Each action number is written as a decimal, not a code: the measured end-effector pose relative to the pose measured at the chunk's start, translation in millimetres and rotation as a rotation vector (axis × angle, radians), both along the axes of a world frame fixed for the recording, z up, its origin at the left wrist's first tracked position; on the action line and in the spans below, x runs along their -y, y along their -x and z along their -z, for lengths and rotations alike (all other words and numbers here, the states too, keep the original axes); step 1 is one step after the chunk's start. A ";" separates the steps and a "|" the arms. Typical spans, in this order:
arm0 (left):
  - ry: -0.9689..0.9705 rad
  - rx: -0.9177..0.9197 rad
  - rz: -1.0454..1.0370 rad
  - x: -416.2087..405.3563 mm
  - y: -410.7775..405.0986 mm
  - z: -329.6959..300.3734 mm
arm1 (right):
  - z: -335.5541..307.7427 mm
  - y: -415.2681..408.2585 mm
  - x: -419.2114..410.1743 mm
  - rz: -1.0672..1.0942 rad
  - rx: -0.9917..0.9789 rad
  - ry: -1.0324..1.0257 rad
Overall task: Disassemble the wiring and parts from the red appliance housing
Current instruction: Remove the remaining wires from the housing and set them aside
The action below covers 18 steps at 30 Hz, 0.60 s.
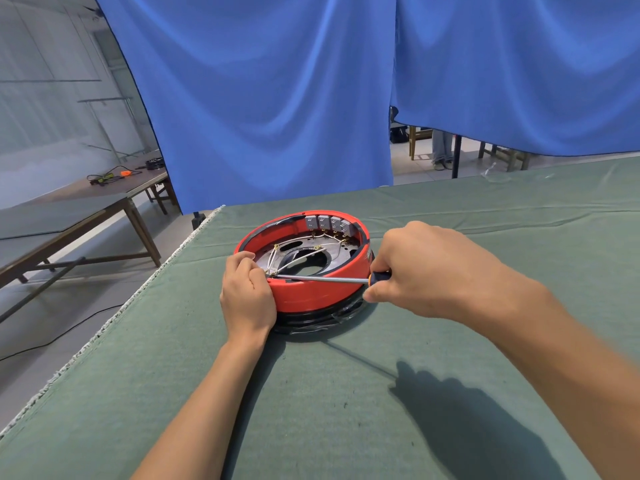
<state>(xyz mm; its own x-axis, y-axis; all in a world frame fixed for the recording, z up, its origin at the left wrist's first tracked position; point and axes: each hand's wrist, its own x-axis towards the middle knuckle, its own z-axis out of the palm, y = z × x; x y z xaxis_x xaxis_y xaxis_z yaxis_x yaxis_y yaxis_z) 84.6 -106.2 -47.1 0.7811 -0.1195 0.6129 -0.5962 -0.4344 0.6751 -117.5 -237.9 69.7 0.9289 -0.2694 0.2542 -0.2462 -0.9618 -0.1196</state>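
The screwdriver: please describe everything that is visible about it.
The screwdriver has a long, thin, shiny metal shaft and a black handle with an orange collar. It lies almost level across the near rim of the red housing, with the tip at the housing's left side beside the white wires. The right hand grips the handle, hiding most of it. The left hand holds the housing close to the tip.

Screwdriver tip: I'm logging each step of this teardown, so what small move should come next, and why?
Probably turn the screwdriver with the right hand: its tip sits at the wire terminals beside the left hand, which steadies the red housing.
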 end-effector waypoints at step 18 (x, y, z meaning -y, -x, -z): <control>-0.033 0.018 0.000 -3.2 1.1 -2.1 | 1.8 4.0 -4.8 0.007 0.004 -0.033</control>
